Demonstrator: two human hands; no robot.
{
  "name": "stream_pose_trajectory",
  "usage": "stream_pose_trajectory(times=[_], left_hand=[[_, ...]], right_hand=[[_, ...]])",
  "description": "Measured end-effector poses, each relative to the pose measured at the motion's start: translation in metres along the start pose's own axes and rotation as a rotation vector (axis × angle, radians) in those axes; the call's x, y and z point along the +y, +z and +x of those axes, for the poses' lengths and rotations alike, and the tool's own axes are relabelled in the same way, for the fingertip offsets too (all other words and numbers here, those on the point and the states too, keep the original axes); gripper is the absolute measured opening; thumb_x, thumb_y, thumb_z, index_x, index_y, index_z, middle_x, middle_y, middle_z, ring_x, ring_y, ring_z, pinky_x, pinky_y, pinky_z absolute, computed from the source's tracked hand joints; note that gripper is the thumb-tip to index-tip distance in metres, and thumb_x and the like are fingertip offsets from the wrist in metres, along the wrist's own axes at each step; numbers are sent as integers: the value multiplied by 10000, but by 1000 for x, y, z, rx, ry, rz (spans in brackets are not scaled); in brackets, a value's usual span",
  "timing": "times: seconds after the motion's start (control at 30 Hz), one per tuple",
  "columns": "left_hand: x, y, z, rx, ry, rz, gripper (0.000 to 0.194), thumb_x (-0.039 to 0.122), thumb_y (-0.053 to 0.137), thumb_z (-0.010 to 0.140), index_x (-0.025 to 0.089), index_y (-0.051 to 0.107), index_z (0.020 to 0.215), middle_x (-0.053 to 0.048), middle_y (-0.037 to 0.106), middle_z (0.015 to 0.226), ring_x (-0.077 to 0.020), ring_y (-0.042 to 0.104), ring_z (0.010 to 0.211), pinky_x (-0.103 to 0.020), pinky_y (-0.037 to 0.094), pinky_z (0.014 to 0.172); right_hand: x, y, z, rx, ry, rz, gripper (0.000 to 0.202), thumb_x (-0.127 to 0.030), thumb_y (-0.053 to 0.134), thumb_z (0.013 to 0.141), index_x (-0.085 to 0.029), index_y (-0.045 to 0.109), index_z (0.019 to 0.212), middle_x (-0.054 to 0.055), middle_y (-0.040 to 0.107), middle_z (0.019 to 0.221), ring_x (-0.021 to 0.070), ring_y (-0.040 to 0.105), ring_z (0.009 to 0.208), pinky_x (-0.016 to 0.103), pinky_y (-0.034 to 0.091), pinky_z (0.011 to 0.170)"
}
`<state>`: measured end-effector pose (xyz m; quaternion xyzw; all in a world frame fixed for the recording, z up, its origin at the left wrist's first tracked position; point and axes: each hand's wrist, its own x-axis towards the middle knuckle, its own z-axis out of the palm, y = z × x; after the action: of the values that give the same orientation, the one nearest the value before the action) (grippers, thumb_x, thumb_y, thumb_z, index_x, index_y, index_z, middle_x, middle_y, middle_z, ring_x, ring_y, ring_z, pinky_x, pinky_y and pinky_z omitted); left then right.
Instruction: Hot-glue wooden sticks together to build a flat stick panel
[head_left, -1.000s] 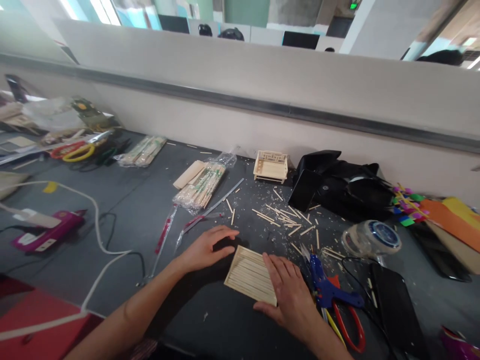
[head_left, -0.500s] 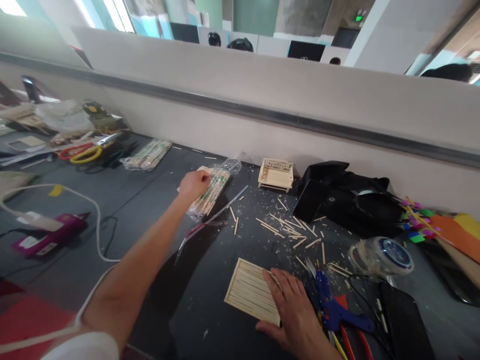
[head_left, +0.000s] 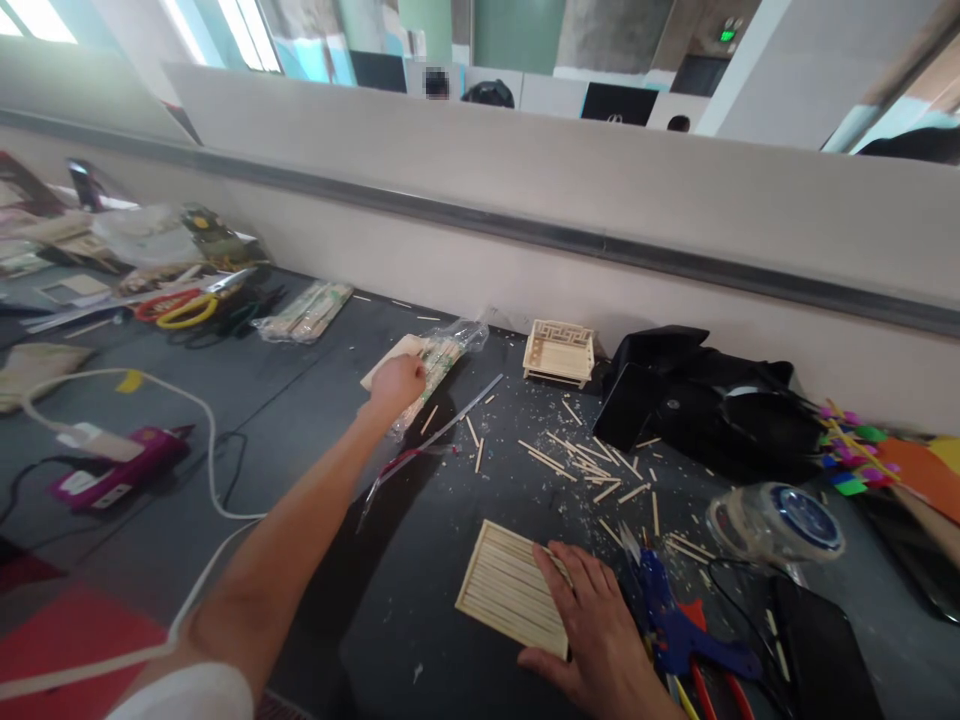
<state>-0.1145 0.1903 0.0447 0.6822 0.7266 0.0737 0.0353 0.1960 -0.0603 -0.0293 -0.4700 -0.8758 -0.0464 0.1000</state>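
Observation:
My left hand (head_left: 399, 385) is reached out over a clear plastic packet of thin wooden sticks (head_left: 436, 368). Its fingers are curled together at the packet, and what they pinch, if anything, is hidden. A pale flat piece (head_left: 388, 360) lies beside that hand, partly under it. Nearer to me, a small rectangular panel of sticks (head_left: 510, 585) with a raised rim lies on the table. My right hand (head_left: 592, 620) rests on the panel's right edge, fingers stretched out. A glue gun with a blue body (head_left: 664, 610) lies just right of this hand.
A miniature stick-built bed (head_left: 559, 355) stands by the wall. Loose stick pieces (head_left: 585, 460) and crumbs litter the middle. On the right are a black bag (head_left: 697, 400) and a jar (head_left: 776, 525); on the left, scissors (head_left: 187, 310), a purple power strip (head_left: 124, 470) and its white cable.
My left hand has shifted slightly at the packet, uncovering more of the pale piece beside it. My right hand stays on the panel. The whole view has moved a little.

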Motion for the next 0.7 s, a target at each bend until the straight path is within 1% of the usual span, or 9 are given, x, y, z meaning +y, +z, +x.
stream_pose_trajectory(times=[0.1, 0.2, 0.27, 0.3, 0.4, 0.5, 0.57, 0.63, 0.7], left_hand=[[2, -3, -3, 23, 24, -48, 305, 212, 405, 863, 192, 707, 902, -110, 720, 1022, -269, 662, 991, -287, 474, 747], [4, -8, -14, 6, 76, -115, 284, 282, 426, 870, 203, 695, 915, -58, 732, 955, -212, 674, 890, -244, 472, 726], [0, -12, -22, -9, 78, -149, 325, 338, 393, 900, 200, 684, 943, -39, 730, 884, -189, 671, 809, -233, 468, 692], [-4, -15, -26, -8, 68, -158, 342, 340, 372, 906, 198, 678, 961, -38, 729, 885, -187, 670, 804, -235, 466, 691], [-20, -19, -38, -18, 26, -155, 307, 319, 401, 877, 196, 667, 970, -55, 728, 941, -204, 674, 844, -254, 466, 715], [-35, -17, -53, -69, 5, -130, 240, 375, 496, 826, 199, 659, 835, -80, 713, 882, -250, 677, 825, -288, 469, 675], [-39, -12, -63, -80, 27, -117, 209, 388, 552, 798, 201, 646, 803, -91, 701, 950, -259, 674, 903, -298, 481, 749], [-42, -8, -70, -62, 73, -105, 230, 386, 557, 809, 190, 650, 884, -110, 683, 1038, -261, 664, 967, -312, 480, 825], [-46, -7, -75, -29, 65, -126, 286, 391, 520, 844, 182, 643, 996, -117, 671, 1101, -249, 661, 986, -309, 477, 844]], right_hand=[[1, -1, 0, -19, 3, 18, 954, -762, 625, 745, -209, 418, 1494, 134, 649, 1305, 330, 600, 1129, 434, 445, 936], [3, -3, 1, -37, -8, 29, 941, -753, 618, 761, -209, 412, 1500, 130, 647, 1312, 328, 600, 1136, 426, 451, 934], [4, -4, 1, -43, -12, 25, 939, -752, 621, 758, -205, 422, 1495, 133, 649, 1310, 329, 604, 1128, 424, 457, 923], [4, -4, 1, -40, -15, 21, 943, -755, 626, 751, -200, 431, 1489, 136, 652, 1305, 330, 608, 1119, 426, 461, 916], [4, -3, 1, -31, -17, 18, 952, -743, 647, 742, -187, 435, 1486, 138, 659, 1293, 332, 615, 1106, 429, 465, 909], [5, -2, 1, -39, -12, 24, 949, -733, 648, 749, -203, 415, 1501, 139, 658, 1296, 338, 616, 1113, 434, 465, 905], [6, -2, 1, -53, -12, 28, 944, -736, 643, 748, -214, 418, 1501, 139, 656, 1303, 340, 617, 1116, 438, 466, 905], [7, -2, 1, -55, -14, 28, 933, -739, 639, 748, -212, 435, 1490, 139, 655, 1305, 340, 617, 1119, 439, 466, 907], [8, -1, 1, -38, -22, 23, 925, -739, 632, 755, -197, 446, 1481, 142, 657, 1299, 338, 617, 1116, 437, 465, 909]])
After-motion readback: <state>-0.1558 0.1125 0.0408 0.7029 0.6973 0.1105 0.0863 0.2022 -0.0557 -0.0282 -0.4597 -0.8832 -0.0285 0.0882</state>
